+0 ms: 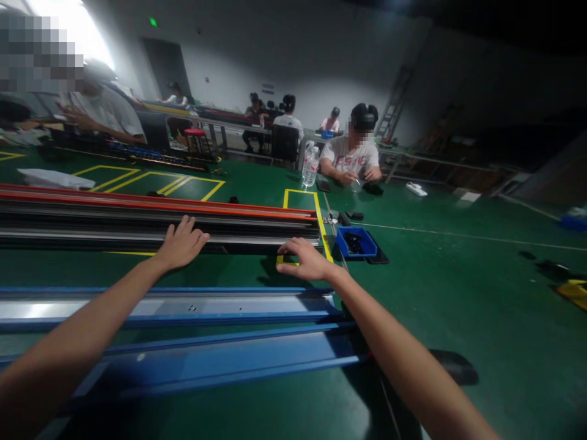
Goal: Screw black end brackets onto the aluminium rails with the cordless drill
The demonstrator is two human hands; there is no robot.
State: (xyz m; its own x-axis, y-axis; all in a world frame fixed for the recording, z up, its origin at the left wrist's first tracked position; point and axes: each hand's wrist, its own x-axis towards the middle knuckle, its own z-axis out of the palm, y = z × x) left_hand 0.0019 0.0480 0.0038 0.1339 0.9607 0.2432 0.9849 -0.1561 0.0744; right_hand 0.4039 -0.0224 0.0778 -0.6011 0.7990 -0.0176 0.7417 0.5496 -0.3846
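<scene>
- The green table (pixel 440 287) carries orange-and-black rails (pixel 132 219), running toward its left edge.
- Two blue channels (pixel 229 353) lie closer to the table's near edge.
- A blue bin (pixel 361 251) sits just beyond the rails' right end.
- Left hand (pixel 180 246): grip released, spread over the rails.
- Right hand (pixel 307 259): grip released, at their right end.

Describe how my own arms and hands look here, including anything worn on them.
Your left hand and right hand are bare, without gloves. The left forearm and right forearm show no sleeve, watch or bracelet. Finer details are blurred.
</scene>
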